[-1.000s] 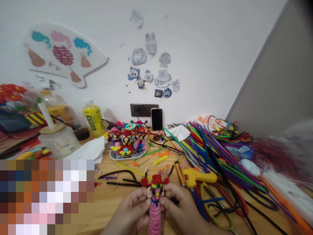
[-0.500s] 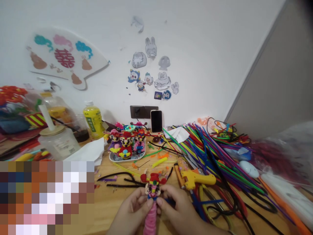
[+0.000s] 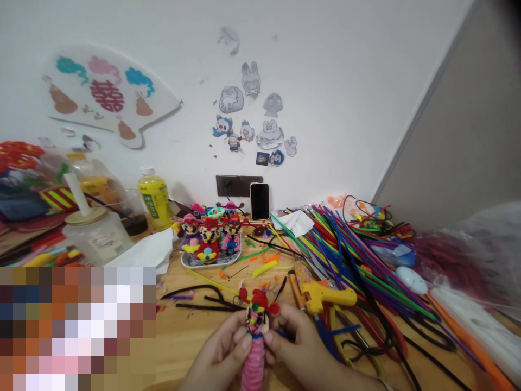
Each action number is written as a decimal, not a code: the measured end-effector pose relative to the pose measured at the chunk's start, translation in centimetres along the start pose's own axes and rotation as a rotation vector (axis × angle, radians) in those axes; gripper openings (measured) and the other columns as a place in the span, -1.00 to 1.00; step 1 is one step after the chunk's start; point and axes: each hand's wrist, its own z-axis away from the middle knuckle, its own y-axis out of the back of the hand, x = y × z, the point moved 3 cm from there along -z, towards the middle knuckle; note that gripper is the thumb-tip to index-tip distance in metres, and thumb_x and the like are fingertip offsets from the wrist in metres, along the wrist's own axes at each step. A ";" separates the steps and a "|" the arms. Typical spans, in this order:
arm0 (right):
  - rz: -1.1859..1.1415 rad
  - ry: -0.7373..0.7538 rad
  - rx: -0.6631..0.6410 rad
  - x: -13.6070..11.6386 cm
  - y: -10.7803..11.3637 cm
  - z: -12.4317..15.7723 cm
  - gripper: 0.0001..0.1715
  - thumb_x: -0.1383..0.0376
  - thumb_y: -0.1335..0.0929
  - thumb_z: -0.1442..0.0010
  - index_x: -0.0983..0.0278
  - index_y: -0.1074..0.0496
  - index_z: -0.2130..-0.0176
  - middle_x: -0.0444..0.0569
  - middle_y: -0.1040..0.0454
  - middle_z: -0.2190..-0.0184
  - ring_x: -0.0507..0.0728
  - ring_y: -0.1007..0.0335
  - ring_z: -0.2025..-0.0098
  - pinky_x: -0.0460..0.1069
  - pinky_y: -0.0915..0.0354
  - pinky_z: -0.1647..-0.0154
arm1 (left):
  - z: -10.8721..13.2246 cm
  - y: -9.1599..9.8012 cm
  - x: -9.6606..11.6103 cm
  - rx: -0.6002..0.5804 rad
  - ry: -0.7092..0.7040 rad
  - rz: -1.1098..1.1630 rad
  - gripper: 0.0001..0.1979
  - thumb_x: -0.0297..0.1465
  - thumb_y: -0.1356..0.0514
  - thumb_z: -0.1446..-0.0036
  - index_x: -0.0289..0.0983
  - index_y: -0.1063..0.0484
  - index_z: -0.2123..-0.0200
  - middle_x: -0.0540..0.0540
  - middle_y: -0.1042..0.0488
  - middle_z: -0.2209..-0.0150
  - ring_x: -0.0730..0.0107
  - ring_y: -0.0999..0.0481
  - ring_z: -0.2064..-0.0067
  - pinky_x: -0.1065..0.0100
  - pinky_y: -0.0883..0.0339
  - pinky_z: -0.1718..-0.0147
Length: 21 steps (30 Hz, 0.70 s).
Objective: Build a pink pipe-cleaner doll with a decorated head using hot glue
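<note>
At the near edge of the table, a small pipe-cleaner doll (image 3: pixel 255 353) with a pink ribbed body and a red hat is held upright between both hands. My left hand (image 3: pixel 226 347) is closed on its left side, the thumb pressing at the neck. My right hand (image 3: pixel 295 339) grips it from the other side, thumb also near the neck. The fingertips behind the doll are partly hidden. Black pipe cleaners (image 3: pixel 203 301) lie just beyond my left hand. A yellow hot glue gun (image 3: pixel 329 296) rests beyond my right hand.
Several finished dolls (image 3: pixel 208 241) stand in a white tray (image 3: pixel 211 265). Behind it are a phone (image 3: pixel 260 201) and a yellow bottle (image 3: pixel 155 198). A big bundle of coloured pipe cleaners (image 3: pixel 337 255) spreads to the right. A pump jar (image 3: pixel 95 233) stands left, beside white paper (image 3: pixel 148 252).
The doll's head has turned and tilted a little in my fingers, its hat now leaning to the right. Both hands keep hold of it.
</note>
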 end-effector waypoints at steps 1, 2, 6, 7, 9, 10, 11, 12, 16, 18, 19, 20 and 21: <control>-0.022 -0.006 -0.007 -0.1 -0.1 0.0 -0.51 -0.08 -0.35 0.09 0.25 -0.17 0.51 -0.24 -0.18 0.68 -0.04 -0.15 0.64 -0.13 -0.12 0.60 | 0.0 0.0 0.0 -0.001 0.002 -0.002 -0.74 -0.33 -0.29 0.08 -0.20 -0.44 0.24 -0.03 -0.50 0.45 0.37 -0.49 0.42 0.34 -0.36 0.39; -0.034 -0.008 -0.006 -0.2 -0.1 0.0 -0.49 -0.09 -0.35 0.11 0.25 -0.14 0.53 -0.25 -0.17 0.69 -0.04 -0.14 0.65 -0.13 -0.11 0.61 | 0.0 0.0 0.0 -0.002 0.001 0.001 -0.74 -0.33 -0.29 0.08 -0.20 -0.44 0.25 -0.03 -0.50 0.45 0.37 -0.49 0.42 0.34 -0.36 0.39; 0.005 0.009 0.030 0.0 0.2 -0.1 -0.50 -0.09 -0.35 0.10 0.26 -0.17 0.51 -0.26 -0.17 0.68 -0.06 -0.14 0.64 -0.15 -0.11 0.61 | -0.2 0.0 0.0 0.027 0.019 0.040 -0.72 -0.33 -0.32 0.12 -0.23 -0.45 0.27 -0.02 -0.49 0.48 0.38 -0.49 0.43 0.37 -0.35 0.41; 0.014 0.016 0.035 0.1 0.3 -0.1 -0.52 -0.08 -0.34 0.07 0.28 -0.20 0.49 -0.25 -0.18 0.67 -0.06 -0.14 0.64 -0.15 -0.12 0.61 | -0.3 0.0 0.0 0.043 0.036 0.045 -0.73 -0.33 -0.32 0.12 -0.24 -0.45 0.28 -0.02 -0.49 0.49 0.38 -0.50 0.43 0.37 -0.35 0.40; 0.019 0.032 0.033 0.3 0.4 -0.2 -0.54 -0.05 -0.33 0.03 0.30 -0.25 0.45 -0.23 -0.21 0.65 -0.05 -0.15 0.62 -0.14 -0.14 0.59 | -0.3 0.0 0.0 0.075 0.067 0.042 -0.75 -0.36 -0.32 0.12 -0.25 -0.45 0.31 -0.01 -0.49 0.49 0.39 -0.50 0.43 0.35 -0.35 0.37; 0.020 0.039 0.032 0.3 0.5 -0.3 -0.55 -0.04 -0.32 0.02 0.30 -0.26 0.44 -0.22 -0.22 0.65 -0.05 -0.15 0.62 -0.14 -0.15 0.58 | -0.3 0.0 0.0 0.085 0.077 0.041 -0.76 -0.37 -0.33 0.13 -0.25 -0.44 0.32 -0.01 -0.50 0.49 0.38 -0.50 0.42 0.34 -0.35 0.36; 0.026 0.047 0.035 0.4 0.5 -0.3 -0.56 -0.03 -0.32 0.02 0.31 -0.26 0.44 -0.22 -0.23 0.65 -0.04 -0.16 0.61 -0.13 -0.14 0.58 | -0.3 0.0 0.0 0.089 0.079 0.044 -0.75 -0.37 -0.33 0.14 -0.25 -0.44 0.32 -0.02 -0.50 0.48 0.37 -0.51 0.42 0.33 -0.35 0.35; 0.038 0.056 0.043 0.5 0.5 -0.4 -0.57 -0.02 -0.32 0.01 0.31 -0.27 0.45 -0.21 -0.23 0.64 -0.04 -0.16 0.60 -0.14 -0.14 0.57 | -0.3 0.0 0.0 0.089 0.081 0.046 -0.74 -0.37 -0.34 0.15 -0.25 -0.44 0.33 -0.02 -0.50 0.48 0.36 -0.51 0.42 0.32 -0.35 0.34; 0.138 0.068 0.083 0.7 0.6 -0.6 -0.65 0.07 -0.31 -0.04 0.32 -0.29 0.45 -0.18 -0.26 0.62 -0.02 -0.20 0.56 -0.13 -0.14 0.55 | -0.4 0.1 0.2 0.116 0.066 0.048 -0.73 -0.37 -0.37 0.21 -0.25 -0.44 0.36 -0.01 -0.50 0.48 0.36 -0.52 0.44 0.32 -0.35 0.35; 0.294 0.117 0.101 0.4 0.7 -0.7 -0.75 0.17 -0.28 -0.08 0.33 -0.34 0.43 -0.15 -0.32 0.59 0.00 -0.24 0.52 -0.12 -0.16 0.50 | -0.6 0.2 0.3 0.129 0.054 0.051 -0.73 -0.37 -0.38 0.23 -0.26 -0.45 0.38 -0.01 -0.51 0.48 0.37 -0.52 0.46 0.33 -0.35 0.36; 0.387 0.153 0.111 0.2 0.8 -0.7 -0.80 0.23 -0.27 -0.09 0.33 -0.36 0.42 -0.13 -0.35 0.58 0.01 -0.26 0.50 -0.11 -0.17 0.47 | -0.7 0.3 0.3 0.128 0.046 0.053 -0.73 -0.36 -0.38 0.23 -0.27 -0.45 0.39 -0.02 -0.52 0.49 0.37 -0.52 0.46 0.34 -0.35 0.37; 0.475 0.191 0.125 0.0 0.8 -0.6 -0.83 0.29 -0.26 -0.09 0.33 -0.39 0.41 -0.12 -0.38 0.57 0.02 -0.28 0.49 -0.11 -0.17 0.44 | -0.9 0.3 0.3 0.122 0.038 0.053 -0.74 -0.36 -0.38 0.22 -0.29 -0.45 0.40 -0.03 -0.52 0.51 0.37 -0.52 0.47 0.35 -0.35 0.40; 0.546 0.222 0.141 -0.1 0.9 -0.6 -0.84 0.33 -0.26 -0.08 0.33 -0.40 0.40 -0.11 -0.40 0.56 0.02 -0.30 0.48 -0.11 -0.17 0.43 | -1.0 0.4 0.3 0.114 0.029 0.050 -0.75 -0.35 -0.37 0.22 -0.30 -0.45 0.42 -0.02 -0.51 0.53 0.39 -0.51 0.49 0.37 -0.35 0.42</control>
